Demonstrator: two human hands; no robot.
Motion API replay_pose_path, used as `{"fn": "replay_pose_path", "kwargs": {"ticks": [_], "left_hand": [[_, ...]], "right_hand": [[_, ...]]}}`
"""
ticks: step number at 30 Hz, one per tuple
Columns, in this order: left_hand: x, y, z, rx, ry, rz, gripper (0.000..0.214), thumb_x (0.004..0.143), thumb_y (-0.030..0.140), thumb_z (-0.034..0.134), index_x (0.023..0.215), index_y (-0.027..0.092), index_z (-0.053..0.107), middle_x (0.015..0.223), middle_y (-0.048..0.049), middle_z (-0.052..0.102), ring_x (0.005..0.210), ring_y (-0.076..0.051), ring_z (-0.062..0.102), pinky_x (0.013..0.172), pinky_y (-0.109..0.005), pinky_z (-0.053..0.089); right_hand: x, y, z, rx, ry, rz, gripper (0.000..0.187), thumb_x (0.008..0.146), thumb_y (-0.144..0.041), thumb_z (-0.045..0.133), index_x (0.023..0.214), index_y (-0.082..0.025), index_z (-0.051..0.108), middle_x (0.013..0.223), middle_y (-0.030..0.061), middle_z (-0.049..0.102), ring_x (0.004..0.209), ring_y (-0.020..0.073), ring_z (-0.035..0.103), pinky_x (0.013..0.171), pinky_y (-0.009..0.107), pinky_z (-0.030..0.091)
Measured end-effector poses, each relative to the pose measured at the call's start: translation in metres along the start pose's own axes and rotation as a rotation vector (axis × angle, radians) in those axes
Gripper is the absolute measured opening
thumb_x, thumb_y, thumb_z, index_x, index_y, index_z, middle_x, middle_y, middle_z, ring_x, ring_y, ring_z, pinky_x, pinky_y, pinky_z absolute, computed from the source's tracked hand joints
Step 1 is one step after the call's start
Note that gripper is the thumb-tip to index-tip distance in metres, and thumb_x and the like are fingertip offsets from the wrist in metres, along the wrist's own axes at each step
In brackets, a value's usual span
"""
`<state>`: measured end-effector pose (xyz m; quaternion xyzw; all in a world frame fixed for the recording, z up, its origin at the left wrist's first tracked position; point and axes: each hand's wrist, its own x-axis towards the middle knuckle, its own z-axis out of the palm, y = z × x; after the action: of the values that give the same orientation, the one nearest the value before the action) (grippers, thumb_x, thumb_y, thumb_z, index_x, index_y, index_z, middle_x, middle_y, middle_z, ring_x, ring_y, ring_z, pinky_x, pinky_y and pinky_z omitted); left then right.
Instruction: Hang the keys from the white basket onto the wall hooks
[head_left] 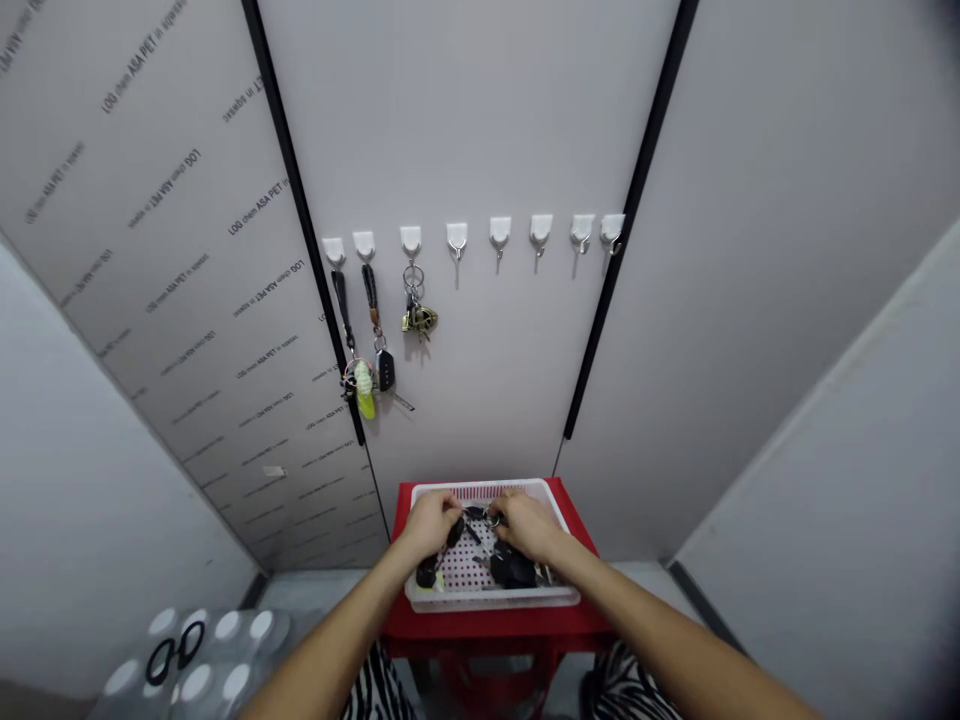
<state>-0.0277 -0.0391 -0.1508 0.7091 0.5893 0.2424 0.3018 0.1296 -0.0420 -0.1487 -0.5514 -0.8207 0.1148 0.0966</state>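
Observation:
Both my hands reach into a white perforated basket (487, 598) holding several dark keys and key fobs (511, 568). My left hand (430, 522) is curled over the basket's left side, its fingers pinched at a dark strap. My right hand (529, 524) is curled at the middle, fingertips closed on a small key ring (491, 518). What exactly the left hand holds is unclear. On the wall above, a row of white hooks (497, 230) runs across; the three leftmost carry key bunches (417, 312).
The basket stands on a red stool (495, 630) against a grey panelled wall. One hanging bunch has a yellow-green tag (364, 390). Several hooks to the right are bare. A grey surface with white discs and a black loop (174, 652) lies at lower left.

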Motion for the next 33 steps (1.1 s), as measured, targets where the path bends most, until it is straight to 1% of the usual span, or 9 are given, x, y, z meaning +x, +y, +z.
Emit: {"fn": "replay_pose_path", "kwargs": {"ticks": [6,10,13,15,18,22,26,29,33], "left_hand": [[0.007,0.006,-0.012,-0.355,-0.023,-0.022,0.008,0.059,0.014,0.042,0.054,0.011,0.048,0.047,0.0052,0.043,0.046,-0.005,0.038,0.048,-0.016,0.031],[0.012,0.017,-0.023,-0.479,-0.007,0.014,0.007,0.058,0.015,0.044,0.053,0.011,0.047,0.045,0.006,0.041,0.045,-0.004,0.036,0.048,-0.017,0.031],[0.018,0.033,-0.038,-0.521,0.027,0.054,0.007,0.058,0.016,0.044,0.054,0.011,0.047,0.045,0.0061,0.041,0.044,-0.004,0.036,0.046,-0.017,0.03],[0.024,0.049,-0.054,-0.519,0.066,0.092,0.008,0.058,0.017,0.044,0.053,0.011,0.047,0.043,0.0061,0.04,0.042,-0.004,0.035,0.044,-0.017,0.029],[0.035,0.08,-0.086,-0.488,0.161,0.173,0.007,0.058,0.017,0.045,0.055,0.011,0.047,0.043,0.0058,0.041,0.041,-0.004,0.035,0.042,-0.016,0.029],[0.051,0.122,-0.128,-0.457,0.348,0.306,0.005,0.057,0.014,0.047,0.062,0.011,0.049,0.048,0.0044,0.046,0.044,-0.005,0.04,0.046,-0.017,0.033],[0.063,0.153,-0.161,-0.356,0.56,0.385,0.01,0.057,0.012,0.047,0.066,0.012,0.052,0.057,0.0013,0.053,0.052,-0.006,0.046,0.054,-0.019,0.037],[0.067,0.17,-0.178,-0.253,0.655,0.394,0.013,0.058,0.012,0.046,0.069,0.012,0.054,0.064,-0.0011,0.056,0.058,-0.008,0.049,0.059,-0.02,0.038],[0.072,0.184,-0.192,-0.163,0.686,0.371,0.017,0.059,0.01,0.045,0.072,0.013,0.056,0.071,-0.0026,0.058,0.066,-0.01,0.05,0.066,-0.022,0.037]], "right_hand": [[0.004,-0.018,-0.016,0.373,0.134,-0.112,0.021,0.062,-0.022,0.043,0.076,-0.015,0.058,0.071,0.0038,0.057,0.065,0.011,0.048,0.061,0.019,0.034],[0.014,-0.026,-0.027,0.56,0.154,-0.054,0.019,0.064,-0.022,0.041,0.065,-0.012,0.057,0.06,0.0024,0.056,0.055,0.009,0.047,0.053,0.019,0.034],[0.026,-0.028,-0.043,0.656,0.188,-0.039,0.018,0.063,-0.024,0.042,0.062,-0.011,0.054,0.055,0.0002,0.052,0.05,0.0075,0.043,0.05,0.018,0.033],[0.035,-0.031,-0.062,0.691,0.233,-0.057,0.016,0.062,-0.023,0.042,0.059,-0.012,0.052,0.052,-0.0014,0.05,0.048,0.0065,0.041,0.048,0.018,0.033],[0.05,-0.038,-0.102,0.743,0.307,-0.1,0.014,0.061,-0.022,0.042,0.057,-0.012,0.05,0.049,-0.0029,0.046,0.046,0.0054,0.039,0.047,0.017,0.032],[0.07,-0.053,-0.161,0.823,0.42,-0.164,0.01,0.058,-0.021,0.044,0.055,-0.012,0.048,0.047,-0.0039,0.045,0.044,0.0045,0.039,0.045,0.016,0.034],[0.088,-0.069,-0.209,0.88,0.524,-0.156,0.007,0.058,-0.018,0.044,0.055,-0.012,0.047,0.045,-0.0044,0.044,0.04,0.0032,0.039,0.041,0.015,0.033],[0.099,-0.079,-0.234,0.915,0.587,-0.122,0.004,0.057,-0.015,0.044,0.055,-0.013,0.046,0.049,-0.0028,0.048,0.042,0.0039,0.043,0.039,0.014,0.034],[0.111,-0.087,-0.251,0.91,0.634,-0.025,0.003,0.057,-0.014,0.044,0.054,-0.013,0.045,0.054,-0.0002,0.051,0.044,0.0056,0.047,0.036,0.014,0.034]]}}
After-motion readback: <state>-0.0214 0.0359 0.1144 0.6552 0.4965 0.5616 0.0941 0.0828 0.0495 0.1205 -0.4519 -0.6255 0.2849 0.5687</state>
